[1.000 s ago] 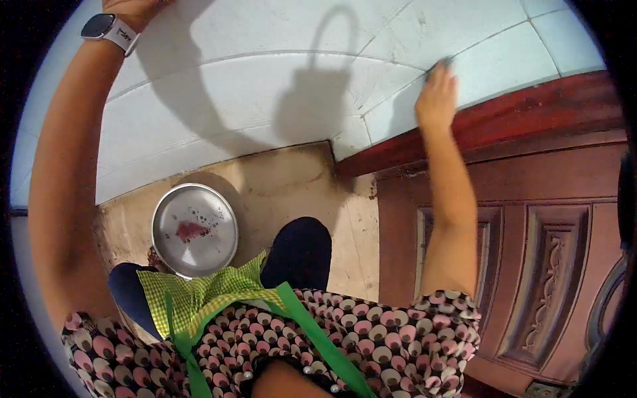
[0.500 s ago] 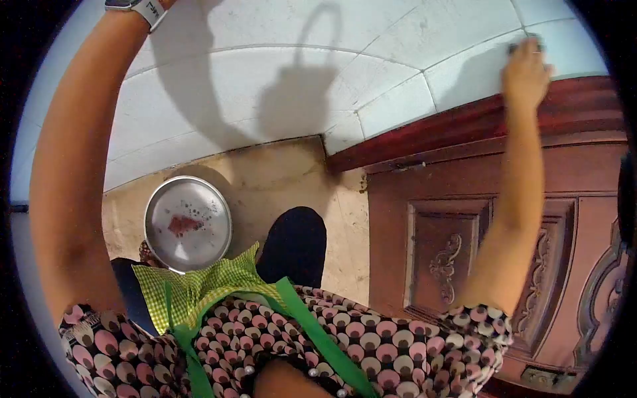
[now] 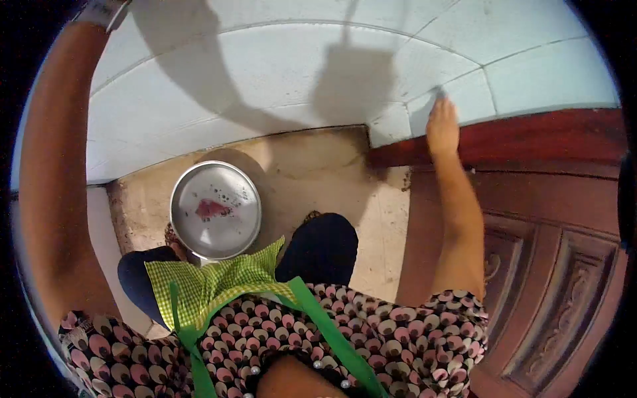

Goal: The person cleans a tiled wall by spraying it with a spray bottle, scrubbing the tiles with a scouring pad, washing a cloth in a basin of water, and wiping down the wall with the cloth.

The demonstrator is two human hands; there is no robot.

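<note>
My right hand (image 3: 443, 126) reaches out to the white wall tiles (image 3: 458, 96), just above a dark red wooden trim (image 3: 531, 136). Its fingers are together at the tile, with a small dark thing at their tips, too blurred to name. My left arm (image 3: 56, 166) stretches up along the left side. The wristband (image 3: 99, 12) shows at the top edge, but the left hand is beyond the frame. A round metal pan (image 3: 215, 179) on the floor holds a little water, dark specks and a reddish cloth-like piece (image 3: 212, 209).
A carved brown wooden door (image 3: 531, 265) stands at the right. Tan flooring (image 3: 312, 159) with dark stains meets the tiled wall. My knees (image 3: 325, 249) and a green-and-yellow checked apron (image 3: 219, 285) are beside the pan. Shadows fall on the wall.
My right hand has moved left and down along the tiles, towards the wall corner. The camera view has shifted, so the pan and floor corner appear further right.
</note>
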